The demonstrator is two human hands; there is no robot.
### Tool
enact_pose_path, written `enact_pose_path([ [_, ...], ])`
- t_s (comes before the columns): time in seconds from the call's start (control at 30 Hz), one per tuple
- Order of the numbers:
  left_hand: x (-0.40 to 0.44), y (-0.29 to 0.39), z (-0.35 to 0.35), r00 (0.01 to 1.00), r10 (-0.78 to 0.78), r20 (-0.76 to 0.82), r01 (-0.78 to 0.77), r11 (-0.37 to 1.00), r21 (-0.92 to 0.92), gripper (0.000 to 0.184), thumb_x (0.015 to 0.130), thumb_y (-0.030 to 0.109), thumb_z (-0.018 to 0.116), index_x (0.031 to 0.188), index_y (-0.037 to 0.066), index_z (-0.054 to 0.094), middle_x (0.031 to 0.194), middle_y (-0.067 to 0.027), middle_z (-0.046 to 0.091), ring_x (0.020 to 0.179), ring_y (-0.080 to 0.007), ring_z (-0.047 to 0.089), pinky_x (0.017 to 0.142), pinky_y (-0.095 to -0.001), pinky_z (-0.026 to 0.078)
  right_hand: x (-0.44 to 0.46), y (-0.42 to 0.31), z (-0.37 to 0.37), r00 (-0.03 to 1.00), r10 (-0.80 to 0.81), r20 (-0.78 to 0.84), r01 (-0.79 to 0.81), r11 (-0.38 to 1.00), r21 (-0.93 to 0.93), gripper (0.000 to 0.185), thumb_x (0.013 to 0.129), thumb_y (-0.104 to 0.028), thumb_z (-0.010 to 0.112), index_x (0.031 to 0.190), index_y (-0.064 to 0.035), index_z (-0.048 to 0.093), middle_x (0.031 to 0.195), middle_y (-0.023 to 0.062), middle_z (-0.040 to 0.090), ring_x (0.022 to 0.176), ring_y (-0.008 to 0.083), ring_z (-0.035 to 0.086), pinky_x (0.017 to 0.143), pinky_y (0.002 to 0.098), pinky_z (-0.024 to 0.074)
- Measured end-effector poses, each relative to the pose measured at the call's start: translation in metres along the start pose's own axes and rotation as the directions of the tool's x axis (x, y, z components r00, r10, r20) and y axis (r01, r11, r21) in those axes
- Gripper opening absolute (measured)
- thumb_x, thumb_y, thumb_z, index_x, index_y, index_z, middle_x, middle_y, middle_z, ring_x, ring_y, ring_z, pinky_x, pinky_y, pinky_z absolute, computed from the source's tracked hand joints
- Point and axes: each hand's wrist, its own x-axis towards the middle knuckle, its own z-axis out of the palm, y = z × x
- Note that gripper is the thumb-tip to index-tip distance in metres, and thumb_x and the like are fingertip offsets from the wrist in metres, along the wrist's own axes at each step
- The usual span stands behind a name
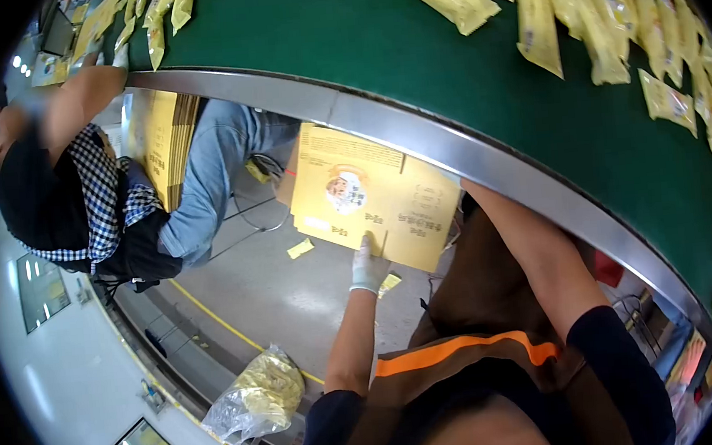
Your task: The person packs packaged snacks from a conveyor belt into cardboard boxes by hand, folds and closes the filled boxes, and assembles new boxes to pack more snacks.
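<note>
A flat yellow cardboard box [389, 220], printed with a round picture and lettering, is held below the conveyor's metal edge. My left hand [366, 270], in a whitish glove, grips its lower edge; the thumb lies on the printed face and the other fingers are hidden behind. My right forearm reaches to the box's upper right corner. Only a sliver of my right hand [455, 179] shows there, near the cardboard, and its fingers are hidden by the metal rim.
Yellow packets [590, 11] lie on the green conveyor belt [299, 34], bordered by a metal rim [338, 102]. A co-worker [67, 170] sits at left near stacked cardboard [167, 141]. A plastic bag [256, 393] and a few loose packets [299, 249] lie on the floor.
</note>
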Motion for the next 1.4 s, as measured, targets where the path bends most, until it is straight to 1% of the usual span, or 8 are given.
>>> enact_pose_path([
  [0.43, -0.080, 0.046, -0.024, 0.998, 0.022, -0.059, -0.007, 0.971, 0.237, 0.071, 0.096, 0.059, 0.048, 0.147, 0.010, 0.038, 0.142, -0.0131, 0.051, 0.126, -0.0332, 0.052, 0.106, -0.0475, 0.044, -0.084, 0.002, 0.005, 0.812, -0.176, 0.556, -0.276, 0.723, 0.633, 0.070, 0.078, -0.037, 0.077, 0.130, 0.0042, 0.053, 0.125, 0.0202, 0.061, 0.119, 0.0272, 0.057, 0.101, 0.0356, 0.0436],
  [0.73, -0.166, -0.014, 0.003, 0.831, 0.157, 0.534, -0.226, 0.972, 0.066, 0.094, 0.084, 0.075, 0.047, 0.154, 0.016, 0.026, 0.155, -0.0094, 0.034, 0.141, -0.0327, 0.034, 0.116, -0.0516, 0.029, -0.274, -0.081, -0.122, 0.875, -0.427, 0.229, 0.440, 0.898, -0.009, 0.067, 0.078, -0.040, 0.070, 0.124, 0.0033, 0.049, 0.104, 0.0304, 0.063, 0.095, 0.0430, 0.064, 0.084, 0.0463, 0.0509],
  [0.93, -0.198, 0.048, 0.090, 0.404, 0.248, 0.881, -0.280, 0.950, -0.139, 0.105, 0.074, 0.069, 0.067, 0.152, 0.012, 0.027, 0.152, -0.0067, 0.038, 0.138, -0.0301, 0.036, 0.115, -0.0509, 0.030, -0.428, -0.074, -0.225, 0.526, -0.773, -0.354, 0.758, 0.615, -0.216, 0.055, 0.075, -0.017, 0.074, 0.123, -0.0016, 0.052, 0.106, 0.0218, 0.063, 0.099, 0.0370, 0.064, 0.084, 0.0382, 0.0507],
  [0.97, -0.204, 0.058, 0.106, 0.269, 0.219, 0.938, -0.269, 0.952, -0.145, 0.104, 0.074, 0.068, 0.068, 0.152, 0.011, 0.028, 0.152, -0.0068, 0.038, 0.138, -0.0300, 0.037, 0.115, -0.0507, 0.030, -0.463, -0.075, -0.235, 0.647, -0.651, -0.396, 0.663, 0.737, -0.128, 0.055, 0.075, -0.019, 0.073, 0.123, -0.0012, 0.052, 0.108, 0.0215, 0.063, 0.100, 0.0373, 0.064, 0.085, 0.0385, 0.0499],
  [1.17, -0.242, 0.007, 0.109, 0.426, -0.304, 0.852, -0.279, 0.851, 0.444, 0.093, 0.074, 0.060, 0.076, 0.147, 0.019, 0.036, 0.148, -0.0068, 0.041, 0.138, -0.0280, 0.037, 0.112, -0.0486, 0.035, -0.601, -0.033, -0.301, 0.790, -0.533, -0.302, 0.428, 0.833, -0.351, 0.063, 0.073, -0.035, 0.074, 0.124, -0.0036, 0.054, 0.109, 0.0220, 0.065, 0.102, 0.0390, 0.063, 0.086, 0.0406, 0.0510],
  [1.23, -0.228, -0.003, 0.078, 0.273, -0.315, 0.909, -0.335, 0.855, 0.396, 0.100, 0.077, 0.058, 0.075, 0.152, 0.019, 0.024, 0.153, -0.0108, 0.032, 0.139, -0.0319, 0.035, 0.111, -0.0503, 0.038, -0.607, -0.006, -0.302, 0.820, -0.522, -0.236, 0.419, 0.827, -0.374, 0.064, 0.074, -0.037, 0.074, 0.125, -0.0039, 0.054, 0.112, 0.0221, 0.064, 0.103, 0.0390, 0.063, 0.087, 0.0416, 0.0509],
  [1.37, -0.226, 0.019, 0.074, 0.566, -0.089, 0.819, -0.365, 0.864, 0.346, 0.095, 0.089, 0.067, 0.052, 0.158, 0.018, 0.007, 0.162, -0.0098, 0.017, 0.146, -0.0269, 0.025, 0.114, -0.0436, 0.030, -0.563, 0.062, -0.291, 0.889, -0.434, -0.147, 0.386, 0.882, -0.270, 0.073, 0.070, -0.039, 0.080, 0.129, -0.0034, 0.055, 0.118, 0.0193, 0.064, 0.108, 0.0318, 0.063, 0.095, 0.0382, 0.0480],
  [1.4, -0.227, 0.026, 0.093, 0.432, -0.116, 0.894, -0.419, 0.852, 0.313, 0.092, 0.091, 0.069, 0.046, 0.157, 0.016, 0.012, 0.160, -0.0097, 0.022, 0.144, -0.0258, 0.029, 0.113, -0.0413, 0.031, -0.558, 0.051, -0.291, 0.896, -0.420, -0.141, 0.375, 0.888, -0.265, 0.073, 0.070, -0.038, 0.081, 0.128, -0.0018, 0.055, 0.117, 0.0196, 0.064, 0.107, 0.0306, 0.063, 0.096, 0.0375, 0.0476],
])
